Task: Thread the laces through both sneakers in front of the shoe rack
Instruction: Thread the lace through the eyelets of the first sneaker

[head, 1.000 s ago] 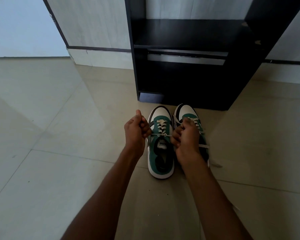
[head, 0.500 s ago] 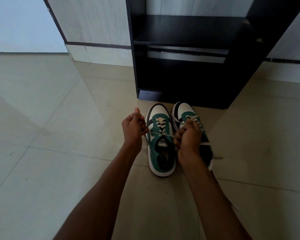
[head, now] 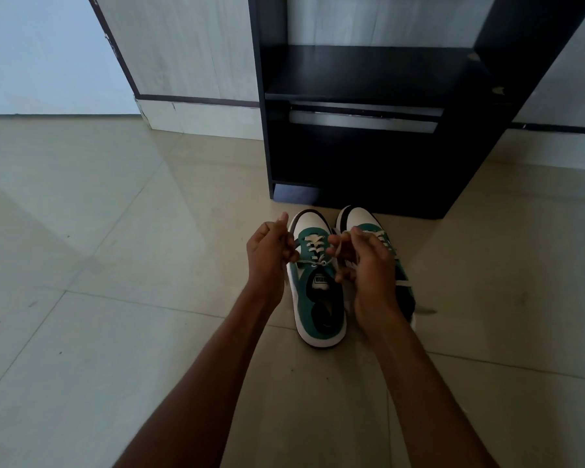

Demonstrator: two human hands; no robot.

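Two green, white and black sneakers stand side by side on the floor, toes toward the rack. The left sneaker (head: 320,298) has its white lace (head: 314,246) threaded up the front, with a small knot (head: 322,263) above the tongue. My left hand (head: 267,261) is closed on the lace end at the shoe's left side. My right hand (head: 368,265) pinches the other end in a small loop between the shoes. It covers much of the right sneaker (head: 362,219), whose lace trails loose on the floor at the right.
The black shoe rack (head: 368,79) stands directly behind the sneakers, its shelves bare and a metal rail across the middle. Pale wood-grain panels flank it. Beige floor tiles (head: 115,265) spread to the left and right.
Both hands have come closer to the left sneaker after pulling the lace ends apart. The right hand's fingers have loosened and now hold a small loop of lace.
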